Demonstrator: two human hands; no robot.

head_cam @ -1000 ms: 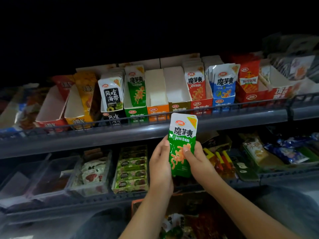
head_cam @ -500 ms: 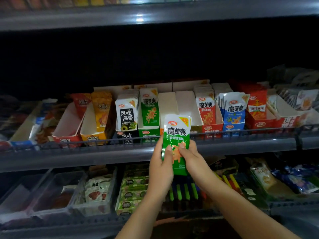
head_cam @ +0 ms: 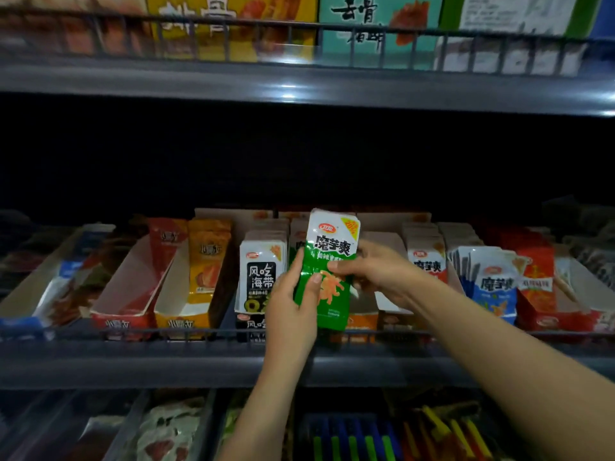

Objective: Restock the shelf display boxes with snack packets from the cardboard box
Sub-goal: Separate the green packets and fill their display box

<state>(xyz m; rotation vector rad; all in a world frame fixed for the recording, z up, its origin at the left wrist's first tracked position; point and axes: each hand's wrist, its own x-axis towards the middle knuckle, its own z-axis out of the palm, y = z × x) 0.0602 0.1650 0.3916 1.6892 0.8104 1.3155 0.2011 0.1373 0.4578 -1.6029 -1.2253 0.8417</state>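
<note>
A stack of green-and-white snack packets [head_cam: 327, 261] stands upright in front of the middle shelf's display boxes. My left hand [head_cam: 293, 307] grips its lower left edge, thumb on the front. My right hand [head_cam: 376, 271] pinches its right side, fingertips on the front. The stack hides most of the green display box behind it; a few green packets [head_cam: 297, 241] show just left of it. Beside that is a black-and-white packet box [head_cam: 261, 277]. To the right, partly behind my right hand, is an orange display box [head_cam: 362, 322]. The cardboard box is out of view.
A wire rail [head_cam: 166, 332] runs along the middle shelf's front. Red [head_cam: 133, 294] and yellow [head_cam: 186, 301] boxes stand to the left, red-white [head_cam: 426, 257] and blue [head_cam: 492, 284] packets to the right. Another shelf [head_cam: 299, 84] hangs above; clear bins [head_cam: 166, 427] sit below.
Both hands have raised the green packets from below the shelf rail up to the display boxes, and my view has tilted upward, bringing the upper shelf into sight.
</note>
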